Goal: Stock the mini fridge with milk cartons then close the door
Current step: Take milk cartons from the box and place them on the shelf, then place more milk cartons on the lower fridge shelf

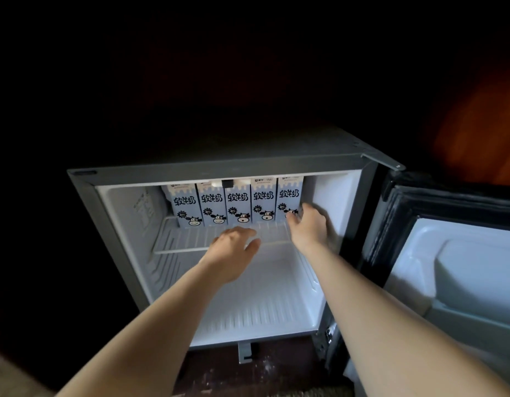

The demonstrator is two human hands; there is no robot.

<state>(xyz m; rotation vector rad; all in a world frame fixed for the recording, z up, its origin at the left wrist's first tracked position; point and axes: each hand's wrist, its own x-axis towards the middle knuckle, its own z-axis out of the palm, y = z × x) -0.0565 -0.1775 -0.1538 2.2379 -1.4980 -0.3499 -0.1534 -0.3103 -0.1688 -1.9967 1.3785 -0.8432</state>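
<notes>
The mini fridge (85, 196) stands open in front of me, its white inside lit. Several blue-and-white milk cartons (238, 204) with a cow picture stand upright in a row at the back of the upper wire shelf (190, 239). My right hand (309, 224) reaches into the fridge at the rightmost carton (288, 196), thumb and fingers around its lower right corner. My left hand (233, 253) hovers with relaxed fingers over the front of the shelf and holds nothing. The door (437, 253) is swung wide open to the right.
The fridge's lower compartment (262, 305) holds nothing. The door's inner liner (471, 270) shows white moulded pockets. The fridge stands on a dark floor, with a small foot (245, 352) under its front edge. The surroundings are very dark; a reddish-brown surface (477, 133) shows at the upper right.
</notes>
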